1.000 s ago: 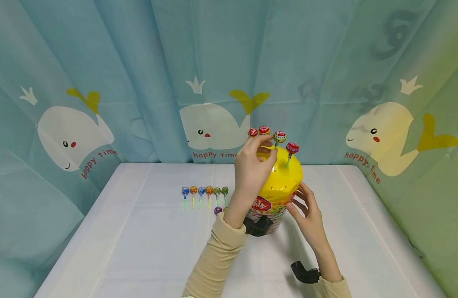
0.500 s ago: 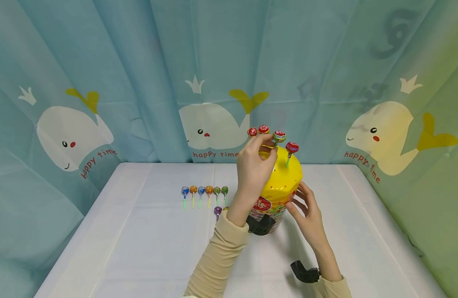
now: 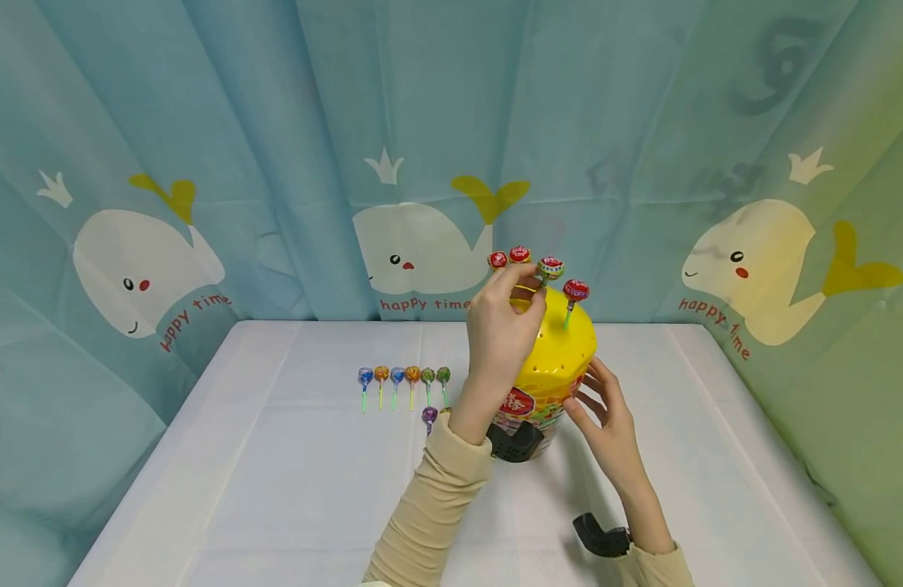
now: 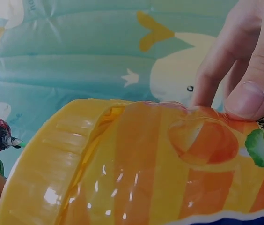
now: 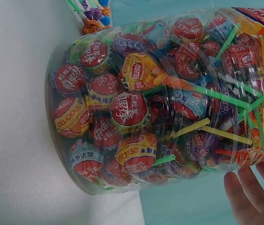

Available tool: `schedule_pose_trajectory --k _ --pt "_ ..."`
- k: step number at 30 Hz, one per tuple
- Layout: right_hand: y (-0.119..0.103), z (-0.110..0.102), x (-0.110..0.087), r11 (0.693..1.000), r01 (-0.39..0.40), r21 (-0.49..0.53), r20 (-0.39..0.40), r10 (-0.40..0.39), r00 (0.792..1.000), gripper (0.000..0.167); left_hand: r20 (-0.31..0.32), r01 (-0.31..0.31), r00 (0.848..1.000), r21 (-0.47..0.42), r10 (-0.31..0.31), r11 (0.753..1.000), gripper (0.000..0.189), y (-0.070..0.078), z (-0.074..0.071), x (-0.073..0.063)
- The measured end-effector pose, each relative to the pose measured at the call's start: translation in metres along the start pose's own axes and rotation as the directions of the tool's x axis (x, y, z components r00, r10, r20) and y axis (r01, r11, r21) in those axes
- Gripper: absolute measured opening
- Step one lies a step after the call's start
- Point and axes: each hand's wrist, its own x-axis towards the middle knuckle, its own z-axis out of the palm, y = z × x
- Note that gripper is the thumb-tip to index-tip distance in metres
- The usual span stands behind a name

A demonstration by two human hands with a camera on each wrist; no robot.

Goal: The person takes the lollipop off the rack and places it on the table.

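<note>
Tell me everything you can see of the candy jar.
The jar stands upright on the white table, its clear, plastic-looking body holding wrapped lollipops. A printed, orange and yellow label covers its upper part, under a yellow, holed lid with a red lollipop standing in it. The right hand touches its side; the left hand pinches another lollipop overhead.

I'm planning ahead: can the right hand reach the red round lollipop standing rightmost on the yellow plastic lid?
Probably yes: the right hand is just below the lid, and the left hand leaves the lollipop free on its right side.
</note>
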Motion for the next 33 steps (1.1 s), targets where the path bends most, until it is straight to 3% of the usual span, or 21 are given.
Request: schedule_pose_trajectory --k 20,33 --pt "0.001 0.000 0.000 1.000 0.012 0.011 -0.003 -0.012 1.000 0.068 -0.044 -0.039 0.998 -0.012 0.038 0.999 0.022 0.004 0.000 0.002" --pt "0.000 0.000 -0.001 1.000 0.014 0.004 -0.001 -0.014 1.000 0.068 -0.091 -0.087 0.992 -0.023 0.085 0.996 0.022 0.006 -0.011 -0.005"
